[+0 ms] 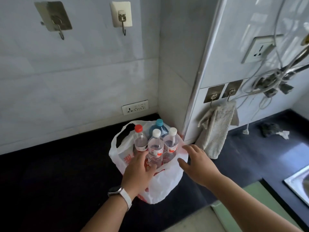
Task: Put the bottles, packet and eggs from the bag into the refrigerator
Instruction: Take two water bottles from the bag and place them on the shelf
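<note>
presently, the thin white plastic carrier bag with red print (167, 186) stands on the black glossy countertop (58, 173), in the corner formed by pale tiled walls; its film is crinkled and its loop handles stand open. four clear, ribbed plastic bottles stand upright inside, packed touching: the red-capped bottle (138, 128) at left, the front white-capped bottle (156, 132) in the middle, the second white-capped bottle (172, 130) at right, and the broader blue-capped bottle (159, 122) behind them; red-and-white labels wrap the three slim ones.

the left hand (138, 171), with a white-strapped wristwatch (120, 193) on the wrist, lies against the bag's near rim with its fingers directed at the lower body of the front white-capped bottle; the fingertips merge with the film and the bottle, so it cannot be told whether they close on anything. the right hand (197, 163) is held at the bag's right rim with fingers spread and straight, holding nothing; contact with the film cannot be confirmed.

the bottle bases and whatever lies lower in the bag are screened by the film. a beige terry cloth (215, 131) hangs from a metal wall hook to the right; a stainless steel sink corner (299, 183) is cut off by the right edge; tangled grey cables (270, 77) hang above it, blurred.
</note>
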{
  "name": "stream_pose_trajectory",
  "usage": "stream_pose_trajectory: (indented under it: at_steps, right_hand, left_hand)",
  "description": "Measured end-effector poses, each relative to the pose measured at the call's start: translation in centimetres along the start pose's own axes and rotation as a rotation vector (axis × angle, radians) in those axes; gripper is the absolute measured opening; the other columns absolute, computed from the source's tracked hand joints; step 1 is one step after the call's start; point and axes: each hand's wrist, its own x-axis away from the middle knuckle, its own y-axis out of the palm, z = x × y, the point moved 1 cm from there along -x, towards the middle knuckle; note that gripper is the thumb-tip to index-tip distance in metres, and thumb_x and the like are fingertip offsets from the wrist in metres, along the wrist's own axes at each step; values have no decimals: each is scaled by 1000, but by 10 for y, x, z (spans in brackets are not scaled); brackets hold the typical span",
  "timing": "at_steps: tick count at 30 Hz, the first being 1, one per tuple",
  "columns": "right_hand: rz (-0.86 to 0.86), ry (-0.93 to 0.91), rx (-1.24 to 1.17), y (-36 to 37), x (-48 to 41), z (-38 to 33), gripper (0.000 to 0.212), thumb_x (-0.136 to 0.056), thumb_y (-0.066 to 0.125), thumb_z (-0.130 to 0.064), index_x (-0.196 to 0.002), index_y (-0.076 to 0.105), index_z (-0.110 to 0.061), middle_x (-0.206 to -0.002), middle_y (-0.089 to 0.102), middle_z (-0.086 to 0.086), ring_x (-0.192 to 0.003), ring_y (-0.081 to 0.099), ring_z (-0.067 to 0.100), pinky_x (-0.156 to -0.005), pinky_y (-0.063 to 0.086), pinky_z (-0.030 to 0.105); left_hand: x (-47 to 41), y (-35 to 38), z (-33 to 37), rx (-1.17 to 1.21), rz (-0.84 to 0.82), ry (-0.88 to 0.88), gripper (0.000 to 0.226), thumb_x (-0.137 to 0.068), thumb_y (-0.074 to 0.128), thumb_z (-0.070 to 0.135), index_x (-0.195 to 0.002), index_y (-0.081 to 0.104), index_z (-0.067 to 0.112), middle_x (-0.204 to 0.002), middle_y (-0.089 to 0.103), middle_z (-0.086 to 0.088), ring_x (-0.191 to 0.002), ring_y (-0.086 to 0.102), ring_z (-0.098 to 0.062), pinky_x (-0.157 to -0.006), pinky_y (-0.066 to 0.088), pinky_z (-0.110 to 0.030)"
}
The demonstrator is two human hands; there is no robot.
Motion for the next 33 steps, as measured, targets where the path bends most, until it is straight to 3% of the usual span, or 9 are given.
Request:
stream_pose_trajectory:
  at_steps: [4, 9, 12, 15, 18, 25, 31, 33]
  right_hand:
    - [5, 90, -157, 10, -21, 5, 60, -91, 57, -50, -143, 39, -25, -141, 46, -6, -123, 49, 15, -96, 43, 28]
    - [21, 176, -342, 32, -46, 13, 69, -86, 66, -47, -143, 35, -24, -140, 48, -3, -122, 51, 12, -97, 46, 31]
    - [2, 193, -402, 47, -59, 19, 73, -82, 70, -47, -142, 34, -25, -140, 47, -2, -119, 51, 12, -92, 48, 30]
    - [-29, 206, -443, 59, -73, 23, 91, -71, 65, -64, -145, 28, -27, -142, 45, -2, -123, 49, 14, -95, 50, 36]
    - [-35, 215, -520, 69, -84, 25, 95, -65, 66, -72, -142, 25, -35, -139, 48, -4, -120, 53, 15, -93, 51, 36]
    - [-63, 227, -605, 93, -100, 35, 91, -68, 75, -65, -140, 27, -39, -136, 53, -7, -120, 56, 16, -90, 50, 33]
    - [-79, 224, -642, 99, -105, 39, 90, -66, 78, -62, -138, 29, -39, -132, 57, -5, -115, 60, 17, -91, 52, 36]
    - [-77, 206, -645, 97, -103, 38, 87, -67, 78, -60, -136, 31, -39, -129, 58, -6, -112, 60, 15, -89, 52, 33]
  left_hand:
    - [-14, 12, -6, 183, -6, -76, 57, -87, 60, 53, -138, 40, 38, -137, 49, 18, -126, 47, -1, -98, 43, -23]
    - [-33, 35, -10, 284, 57, -163, 72, -74, 57, 75, -136, 39, 42, -140, 47, 15, -130, 47, -6, -103, 48, -34]
    - [-42, 48, -12, 324, 97, -241, 68, -76, 66, 63, -136, 38, 44, -136, 49, 18, -127, 48, -4, -104, 49, -36]
    - [-50, 56, -14, 352, 132, -300, 71, -75, 72, 61, -135, 40, 45, -133, 53, 20, -123, 52, -3, -102, 50, -35]
    - [-58, 61, -13, 333, 145, -327, 68, -77, 77, 50, -135, 44, 40, -129, 57, 20, -121, 54, -2, -102, 48, -31]
    - [-71, 72, -9, 319, 189, -369, 67, -75, 84, 39, -131, 48, 36, -116, 59, 27, -109, 55, 12, -84, 40, -1]
    - [-72, 73, -14, 323, 180, -391, 58, -74, 82, 47, -123, 54, 36, -113, 68, 19, -108, 62, 5, -90, 50, -19]
    - [-69, 70, -12, 321, 180, -384, 58, -73, 81, 49, -123, 54, 37, -112, 68, 19, -108, 62, 3, -88, 51, -18]
